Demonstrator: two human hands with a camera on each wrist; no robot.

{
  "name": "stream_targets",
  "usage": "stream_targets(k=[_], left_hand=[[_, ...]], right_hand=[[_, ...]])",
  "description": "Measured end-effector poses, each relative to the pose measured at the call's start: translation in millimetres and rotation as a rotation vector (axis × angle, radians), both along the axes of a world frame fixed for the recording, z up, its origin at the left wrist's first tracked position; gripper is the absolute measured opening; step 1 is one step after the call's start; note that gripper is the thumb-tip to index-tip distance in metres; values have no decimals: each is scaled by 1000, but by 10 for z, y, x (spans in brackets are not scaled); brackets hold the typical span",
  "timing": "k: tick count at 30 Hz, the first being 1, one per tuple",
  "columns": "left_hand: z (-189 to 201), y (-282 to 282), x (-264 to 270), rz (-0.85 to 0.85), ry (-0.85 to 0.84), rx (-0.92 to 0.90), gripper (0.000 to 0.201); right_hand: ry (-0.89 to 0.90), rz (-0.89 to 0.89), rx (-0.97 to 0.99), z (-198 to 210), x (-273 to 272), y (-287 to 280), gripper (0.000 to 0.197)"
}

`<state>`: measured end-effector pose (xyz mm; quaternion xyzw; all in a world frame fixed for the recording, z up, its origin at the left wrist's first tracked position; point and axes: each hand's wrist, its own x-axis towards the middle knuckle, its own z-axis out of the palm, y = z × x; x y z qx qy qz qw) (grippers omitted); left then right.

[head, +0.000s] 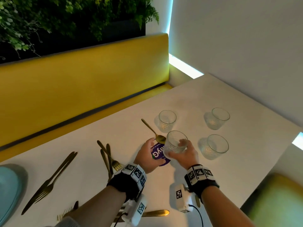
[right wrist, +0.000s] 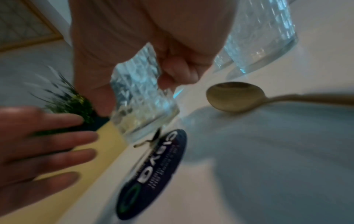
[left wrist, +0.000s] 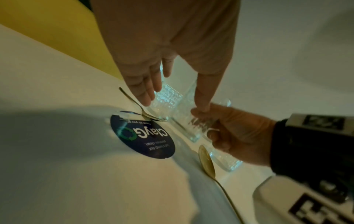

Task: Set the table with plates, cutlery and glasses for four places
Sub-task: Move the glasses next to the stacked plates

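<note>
My right hand point(head: 177, 149) grips a clear patterned glass point(head: 174, 140) and holds it tilted just above a round purple sticker point(head: 159, 154) on the white table point(head: 114, 128). The right wrist view shows those fingers point(right wrist: 172, 68) curled round the glass point(right wrist: 141, 98). My left hand point(head: 151, 151) hovers over the sticker's left side with straight, spread fingers point(left wrist: 147, 97), its thumb reaching toward the held glass point(left wrist: 191, 125). It holds nothing. Three more glasses stand upright: one behind point(head: 167, 120), two to the right point(head: 218, 117) point(head: 214, 145). A gold spoon point(head: 152, 131) lies at the sticker's far edge.
Gold forks and knives point(head: 49, 182) point(head: 108, 158) lie scattered on the left half of the table. A pale blue plate point(head: 8, 185) sits at the left edge. Another gold spoon point(head: 157, 212) lies near me. A yellow bench point(head: 82, 76) runs behind; a wall closes the right.
</note>
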<state>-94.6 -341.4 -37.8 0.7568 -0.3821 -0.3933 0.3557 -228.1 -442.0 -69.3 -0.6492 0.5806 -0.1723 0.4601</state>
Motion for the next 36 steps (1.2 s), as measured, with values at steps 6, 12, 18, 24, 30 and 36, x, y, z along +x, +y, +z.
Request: stream_targets(k=[6,12,18,24,30,36], left_hand=[[98,-115,-141,-62,80,-125,90],[91,-178,-261,5,-28,-22,69],[34,-256,-283,95,-81,12,71],[12,-272,-321,116,-75,-3,73],[-21,-288,-303,158,-71,8,69],[-30,-236,-266,189,-62,17,69]], right_hand=[[-110,161,92,132,-5,41,70],[-131,210,155,192,-214,11,73],[155,13,193,197,-725,-174,35],[308,-311,115,60,-1130,-404,71],[107,-345,-13,-109,-994,-545,98],[104,-385,-48,-219,-927,-606,88]])
